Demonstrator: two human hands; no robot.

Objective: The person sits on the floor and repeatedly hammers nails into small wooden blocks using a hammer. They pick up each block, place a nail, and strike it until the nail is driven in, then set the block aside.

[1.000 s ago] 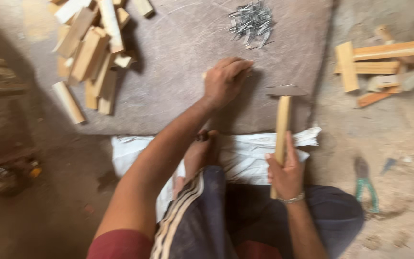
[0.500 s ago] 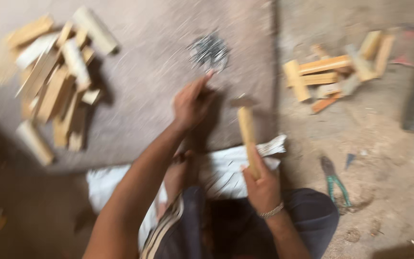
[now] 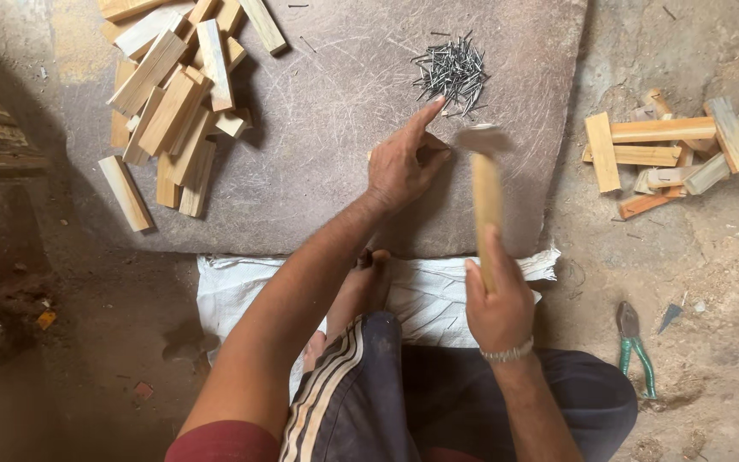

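Note:
My left hand [image 3: 401,164] rests on the grey stone slab [image 3: 318,128], its index finger stretched toward a pile of small dark nails [image 3: 452,70]. A sliver of pale wood shows under the palm, and what the curled fingers pinch is hidden. My right hand [image 3: 496,301] grips the wooden handle of a hammer [image 3: 486,192]. Its blurred head hangs just right of my left hand's fingers.
A heap of pale wood blocks [image 3: 173,103] lies on the slab's left part. More wood pieces [image 3: 677,145] lie on the dirt floor to the right. Green-handled pliers [image 3: 633,346] lie by my right knee. A white sack [image 3: 438,295] covers the ground under my bare foot [image 3: 361,291].
My left hand has uncurled its index finger toward the nails. The hammer head has come closer to that hand. The view shifted and steadied.

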